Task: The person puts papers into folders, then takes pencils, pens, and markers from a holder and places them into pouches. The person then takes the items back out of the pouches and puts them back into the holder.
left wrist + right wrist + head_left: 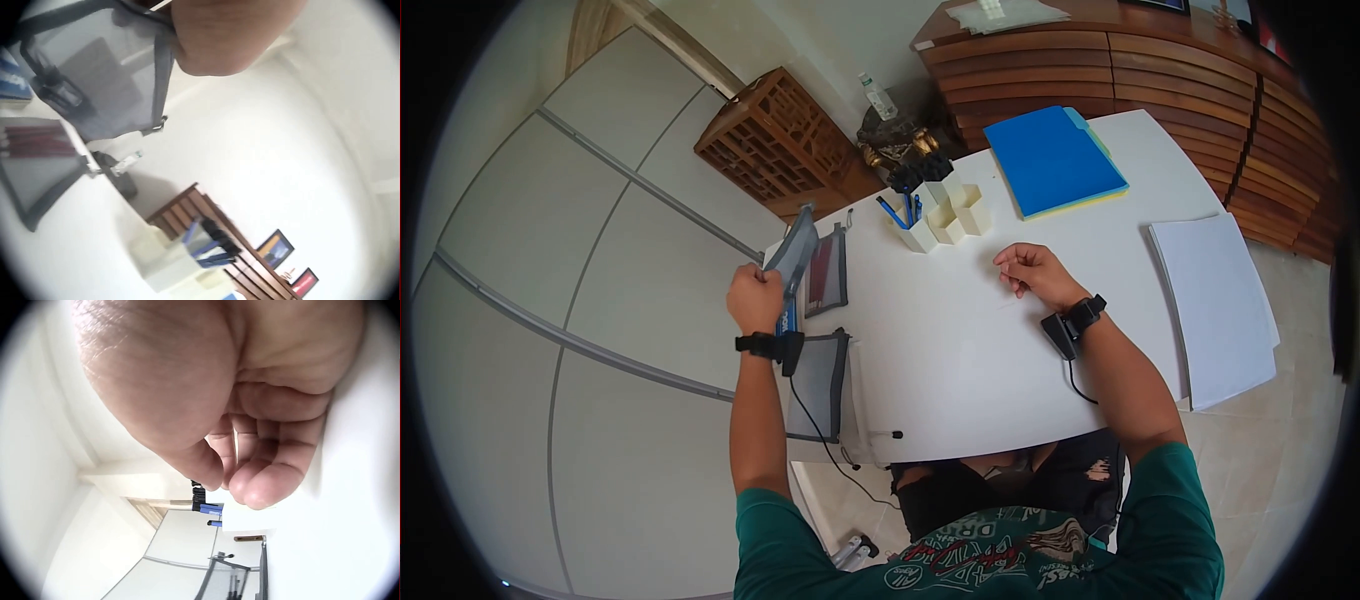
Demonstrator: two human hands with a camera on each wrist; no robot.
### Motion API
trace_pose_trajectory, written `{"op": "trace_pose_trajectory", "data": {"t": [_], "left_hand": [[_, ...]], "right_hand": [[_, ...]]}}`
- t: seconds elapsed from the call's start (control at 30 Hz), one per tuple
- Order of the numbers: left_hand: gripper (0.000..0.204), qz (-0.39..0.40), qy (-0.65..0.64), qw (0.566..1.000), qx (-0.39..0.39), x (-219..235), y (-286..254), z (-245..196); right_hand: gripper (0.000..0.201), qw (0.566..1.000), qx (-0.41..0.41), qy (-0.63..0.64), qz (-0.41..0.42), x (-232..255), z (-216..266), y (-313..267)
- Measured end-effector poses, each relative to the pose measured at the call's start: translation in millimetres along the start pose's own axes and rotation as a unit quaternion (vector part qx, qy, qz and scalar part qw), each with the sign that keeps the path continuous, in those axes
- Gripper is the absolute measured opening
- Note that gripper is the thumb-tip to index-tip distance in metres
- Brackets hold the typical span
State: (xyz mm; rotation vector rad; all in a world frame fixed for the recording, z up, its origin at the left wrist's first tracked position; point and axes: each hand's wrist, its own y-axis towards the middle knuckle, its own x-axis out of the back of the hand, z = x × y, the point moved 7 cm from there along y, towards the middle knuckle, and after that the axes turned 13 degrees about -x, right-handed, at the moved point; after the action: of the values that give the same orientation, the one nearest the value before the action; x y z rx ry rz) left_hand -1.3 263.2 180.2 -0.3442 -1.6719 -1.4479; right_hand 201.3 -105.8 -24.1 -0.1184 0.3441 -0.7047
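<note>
My left hand (754, 298) grips a grey mesh zip pouch (799, 246) by its edge, raised at the table's left side. In the left wrist view dark items show through the mesh of this pouch (112, 87). Just under the hand is a blue item with white lettering (787, 318). Beside the raised pouch lies a second mesh pouch with red sticks (828, 278); another grey pouch (815, 385) lies nearer my body. My right hand (1040, 275) is over the white table (960, 340), its fingers loosely curled with nothing in them.
A cream pen holder (945, 220) with blue and black pens stands at the table's back. Blue folders (1055, 160) lie at the back right, and a stack of white paper (1215, 310) lies along the right edge. White cabinets (600, 260) stand left of the table.
</note>
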Motion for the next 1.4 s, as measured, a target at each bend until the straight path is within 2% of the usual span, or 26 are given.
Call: {"op": "trace_pose_trajectory", "data": {"t": [0.07, 0.17, 0.27, 0.33, 0.37, 0.43, 0.47, 0.53, 0.57, 0.63, 0.67, 0.73, 0.77, 0.83, 0.9, 0.97, 1.03, 1.07, 1.1, 1.17, 1.23, 1.33, 1.4], "left_hand": [[0.015, -0.029, -0.093, 0.993, -0.059, 33.2, -5.2, -29.6], [0.010, 0.002, -0.175, 0.976, -0.132, 59.7, -40.4, -98.3], [0.010, 0.056, -0.237, 0.951, -0.190, 51.9, -87.5, -166.3], [0.007, 0.144, -0.286, 0.927, -0.195, 34.6, -117.6, -207.8], [0.007, 0.157, -0.317, 0.911, -0.211, 26.0, -130.7, -227.4], [0.006, 0.184, -0.345, 0.892, -0.228, 18.3, -146.2, -257.9], [0.006, 0.181, -0.351, 0.891, -0.225, 15.1, -145.8, -262.6], [0.014, 0.246, -0.500, 0.816, -0.155, -8.4, -143.4, -272.8], [0.014, 0.243, -0.505, 0.814, -0.151, -25.2, -137.5, -276.3], [0.031, 0.050, -0.508, 0.840, -0.186, -50.2, -117.0, -272.8], [0.031, 0.048, -0.509, 0.840, -0.181, -71.6, -118.0, -275.6], [0.046, 0.053, -0.569, 0.807, -0.150, -100.0, -111.2, -283.5], [0.046, 0.048, -0.570, 0.807, -0.148, -102.8, -109.4, -283.3], [0.042, 0.181, -0.561, 0.806, -0.052, -120.1, -108.8, -284.5], [0.035, 0.143, -0.596, 0.790, -0.037, -147.6, -110.3, -272.6], [0.028, 0.107, -0.624, 0.774, -0.019, -155.5, -108.0, -257.7], [0.014, 0.089, -0.684, 0.717, 0.097, -162.2, -105.5, -236.5], [0.010, 0.084, -0.726, 0.668, 0.138, -168.8, -107.0, -230.6], [0.010, 0.077, -0.728, 0.666, 0.142, -169.1, -106.3, -229.0], [0.010, 0.069, -0.760, 0.633, 0.130, -168.7, -106.7, -232.5], [0.010, 0.075, -0.765, 0.627, 0.124, -164.8, -108.3, -239.4], [0.010, 0.091, -0.777, 0.612, 0.113, -159.9, -109.6, -252.0], [0.010, 0.093, -0.785, 0.601, 0.117, -156.9, -110.5, -255.0]], "right_hand": [[0.015, 1.000, -0.002, -0.008, -0.001, -1.4, 1.5, -1.5], [0.018, 0.999, -0.010, -0.042, 0.011, -8.2, -0.1, -1.9], [0.026, 0.996, -0.015, -0.091, 0.005, -18.4, 1.7, -6.7], [0.035, 0.998, 0.003, -0.049, -0.028, -22.6, 9.4, -14.5], [0.035, 0.998, -0.002, -0.056, -0.030, -20.3, 6.4, -13.3], [0.038, 0.983, 0.084, -0.134, -0.091, -6.9, 4.5, -2.7], [0.030, 0.980, 0.090, -0.154, -0.090, 0.3, -2.2, 4.3], [0.026, 0.979, 0.091, -0.152, -0.098, 6.0, -9.8, 10.4], [0.022, 0.979, 0.097, -0.143, -0.104, 7.7, -11.0, 12.0], [0.018, 0.973, 0.116, -0.160, -0.121, 2.3, -7.7, 7.5], [0.018, 0.971, 0.127, -0.161, -0.119, -0.3, -8.2, 7.0], [0.018, 0.968, 0.144, -0.167, -0.116, 0.1, -7.4, 12.9], [0.018, 0.969, 0.147, -0.158, -0.122, 3.0, -9.4, 16.0], [0.018, 0.968, 0.150, -0.158, -0.127, 0.9, -1.5, 9.8], [0.016, 0.989, 0.089, -0.019, -0.119, 0.3, -2.2, 3.9], [0.016, 0.993, 0.070, -0.005, -0.092, -3.8, 6.5, -6.4], [0.017, 0.997, 0.051, 0.007, -0.063, -2.6, 4.4, -3.7], [0.020, 0.997, 0.060, -0.015, -0.040, 0.6, 0.4, 0.6], [0.023, 0.997, 0.068, -0.038, -0.016, -6.0, 5.7, -0.7], [0.026, 0.996, 0.075, -0.050, -0.018, -15.6, 10.6, -4.1], [0.022, 0.992, 0.103, 0.036, -0.056, -31.7, 31.3, -19.6], [0.019, 0.991, 0.127, 0.005, -0.051, -29.7, 22.9, -14.6], [0.016, 0.992, 0.111, -0.016, -0.055, -21.8, 15.8, -9.7]]}}
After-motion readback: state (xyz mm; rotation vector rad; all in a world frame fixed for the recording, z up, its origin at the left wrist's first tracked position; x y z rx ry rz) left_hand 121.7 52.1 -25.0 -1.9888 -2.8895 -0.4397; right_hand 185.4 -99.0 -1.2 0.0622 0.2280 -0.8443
